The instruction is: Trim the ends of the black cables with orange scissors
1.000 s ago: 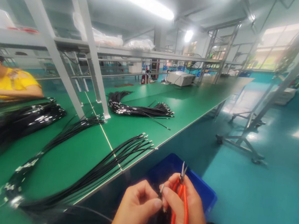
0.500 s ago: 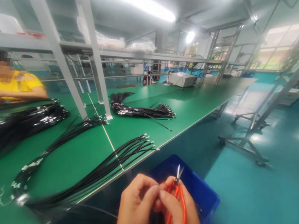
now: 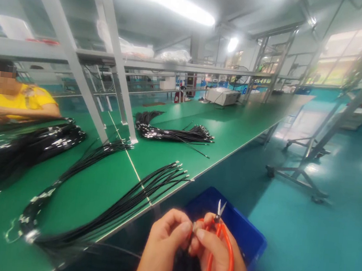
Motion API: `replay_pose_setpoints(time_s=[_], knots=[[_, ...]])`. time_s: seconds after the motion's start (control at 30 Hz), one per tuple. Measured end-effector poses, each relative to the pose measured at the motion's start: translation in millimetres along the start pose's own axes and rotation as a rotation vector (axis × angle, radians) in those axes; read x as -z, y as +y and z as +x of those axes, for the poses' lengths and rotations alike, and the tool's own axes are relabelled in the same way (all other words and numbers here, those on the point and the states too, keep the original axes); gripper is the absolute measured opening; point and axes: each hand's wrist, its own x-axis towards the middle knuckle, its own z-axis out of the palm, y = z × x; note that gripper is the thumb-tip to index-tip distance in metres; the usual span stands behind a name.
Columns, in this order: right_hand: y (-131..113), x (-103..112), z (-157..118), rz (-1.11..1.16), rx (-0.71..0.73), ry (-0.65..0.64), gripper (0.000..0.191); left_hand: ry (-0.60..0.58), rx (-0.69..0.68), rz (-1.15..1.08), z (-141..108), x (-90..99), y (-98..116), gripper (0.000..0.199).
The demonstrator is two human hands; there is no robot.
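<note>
My right hand (image 3: 219,250) has a pair of orange-handled scissors (image 3: 228,264) hooked in it, their blades pointing up and slightly apart. Thumb and forefinger of that hand meet my left hand (image 3: 168,239), which is closed in a pinch. Between the fingertips shows a small pale tip, apparently a cable end (image 3: 194,227); most of it is hidden by the fingers. A thin blurred cable (image 3: 117,248) runs from the table edge toward my left wrist. Just left of my hands, a curved bundle of black cables (image 3: 112,215) with metal tips lies on the green table (image 3: 88,194).
Below my hands stands a blue bin (image 3: 251,234). Another cable bundle (image 3: 171,133) lies farther back, and a large pile (image 3: 16,155) is at left near a person in a yellow top (image 3: 34,97). Metal posts (image 3: 124,89) rise from the table. A wheeled frame (image 3: 301,176) stands right.
My fingertips have parted slightly, so the small pale tip shows between them. The scissors have swung a little to the right, and their blades look wider apart.
</note>
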Motion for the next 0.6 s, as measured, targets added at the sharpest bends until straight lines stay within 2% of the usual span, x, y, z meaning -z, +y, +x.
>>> replay_pose_setpoints(time_s=[0.07,0.2,0.4,0.6], knots=[[-0.6,-2.0,1.3,-0.01,0.007,0.006,0.017,-0.012,0.013,-0.04,1.4,0.8,-1.4,0.022],[-4.0,-7.1,0.0,-0.047,0.062,0.024,0.019,0.01,-0.086,0.062,1.7,1.3,-3.7,0.018],[-4.2,-3.4,-2.0,-0.038,0.036,-0.013,0.018,-0.072,0.041,-0.111,-1.2,-4.1,2.5,0.021],[-1.6,-1.3,1.3,-0.042,0.048,-0.006,0.017,-0.005,0.031,-0.14,-0.4,-4.4,-2.4,0.017]])
